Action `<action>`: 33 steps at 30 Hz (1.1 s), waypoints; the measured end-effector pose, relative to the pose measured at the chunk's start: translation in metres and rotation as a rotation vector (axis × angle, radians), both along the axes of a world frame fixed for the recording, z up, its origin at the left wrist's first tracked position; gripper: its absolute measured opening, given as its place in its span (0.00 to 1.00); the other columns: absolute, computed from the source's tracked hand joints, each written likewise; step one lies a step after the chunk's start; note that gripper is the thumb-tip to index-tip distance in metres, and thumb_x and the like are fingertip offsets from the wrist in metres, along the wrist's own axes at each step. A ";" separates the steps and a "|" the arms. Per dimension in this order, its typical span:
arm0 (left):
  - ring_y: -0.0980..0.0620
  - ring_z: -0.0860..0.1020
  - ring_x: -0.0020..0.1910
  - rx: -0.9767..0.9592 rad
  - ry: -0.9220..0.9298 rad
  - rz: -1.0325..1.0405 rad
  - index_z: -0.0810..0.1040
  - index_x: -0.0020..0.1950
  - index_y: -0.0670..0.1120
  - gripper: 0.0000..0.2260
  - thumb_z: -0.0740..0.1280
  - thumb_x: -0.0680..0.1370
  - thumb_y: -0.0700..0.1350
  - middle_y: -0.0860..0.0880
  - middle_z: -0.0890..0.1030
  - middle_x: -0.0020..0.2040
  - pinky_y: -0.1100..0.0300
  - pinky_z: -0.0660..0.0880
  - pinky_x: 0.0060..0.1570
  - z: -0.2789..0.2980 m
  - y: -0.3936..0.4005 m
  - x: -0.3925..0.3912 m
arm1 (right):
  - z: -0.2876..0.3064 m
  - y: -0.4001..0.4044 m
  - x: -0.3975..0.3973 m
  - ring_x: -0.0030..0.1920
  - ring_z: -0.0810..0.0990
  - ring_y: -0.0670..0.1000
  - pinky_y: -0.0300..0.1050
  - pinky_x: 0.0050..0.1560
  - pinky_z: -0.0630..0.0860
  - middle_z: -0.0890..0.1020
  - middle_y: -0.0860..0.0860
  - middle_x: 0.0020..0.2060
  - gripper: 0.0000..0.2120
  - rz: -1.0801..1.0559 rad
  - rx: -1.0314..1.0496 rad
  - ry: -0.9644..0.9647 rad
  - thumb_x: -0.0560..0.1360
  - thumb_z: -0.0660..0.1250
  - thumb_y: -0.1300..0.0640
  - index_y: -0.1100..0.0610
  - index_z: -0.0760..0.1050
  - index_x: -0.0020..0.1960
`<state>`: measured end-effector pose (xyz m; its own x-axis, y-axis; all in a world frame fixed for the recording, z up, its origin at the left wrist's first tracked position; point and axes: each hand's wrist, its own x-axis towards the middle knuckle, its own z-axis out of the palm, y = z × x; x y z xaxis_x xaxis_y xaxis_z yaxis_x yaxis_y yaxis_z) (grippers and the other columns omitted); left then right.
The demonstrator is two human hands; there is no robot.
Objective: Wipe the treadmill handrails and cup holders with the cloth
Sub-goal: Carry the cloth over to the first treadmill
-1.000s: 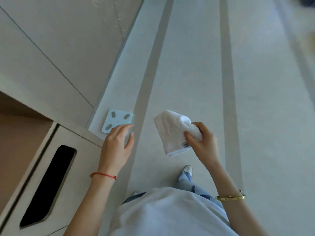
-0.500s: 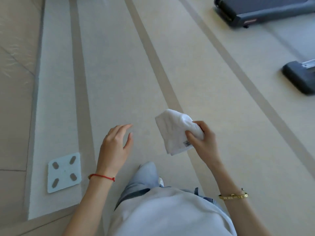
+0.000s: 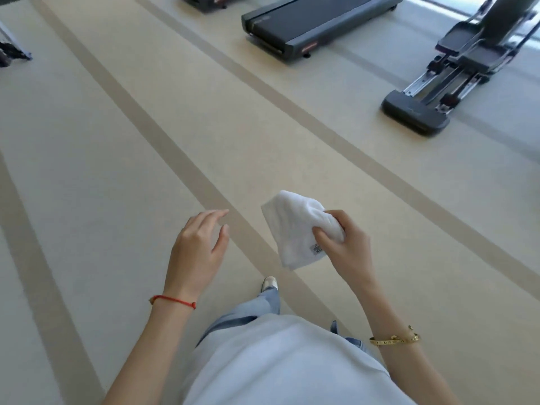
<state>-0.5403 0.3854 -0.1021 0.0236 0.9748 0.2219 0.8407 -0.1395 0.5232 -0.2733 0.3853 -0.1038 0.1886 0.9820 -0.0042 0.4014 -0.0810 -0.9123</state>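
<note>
From the head view, the right hand (image 3: 347, 247) keeps the white cloth (image 3: 295, 226) bunched in its fingers, ready for wiping, while the left hand (image 3: 198, 247) hangs loose and empty, the treadmill (image 3: 315, 21) well apart across the floor (image 3: 146, 141).

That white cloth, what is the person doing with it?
A person walks across a gym floor, gripping a white cloth in the right hand. The left hand is open and holds nothing. A treadmill stands ahead, across the floor. Its handrails and cup holders are out of view, and no wiping is happening.
</note>
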 end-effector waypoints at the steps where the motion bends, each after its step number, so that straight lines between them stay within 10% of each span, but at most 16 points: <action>1: 0.50 0.77 0.58 0.006 -0.002 -0.021 0.79 0.63 0.44 0.12 0.65 0.80 0.42 0.48 0.81 0.58 0.63 0.69 0.59 0.003 0.029 0.004 | 0.002 0.023 0.004 0.39 0.80 0.43 0.33 0.36 0.73 0.82 0.42 0.38 0.08 -0.019 0.007 0.004 0.72 0.71 0.60 0.50 0.78 0.49; 33: 0.49 0.77 0.59 -0.008 -0.007 -0.207 0.79 0.63 0.44 0.12 0.64 0.80 0.42 0.48 0.81 0.59 0.62 0.69 0.59 0.021 0.739 0.265 | 0.019 0.689 0.259 0.40 0.79 0.43 0.35 0.39 0.73 0.82 0.45 0.39 0.08 -0.205 0.054 0.010 0.72 0.71 0.61 0.52 0.79 0.50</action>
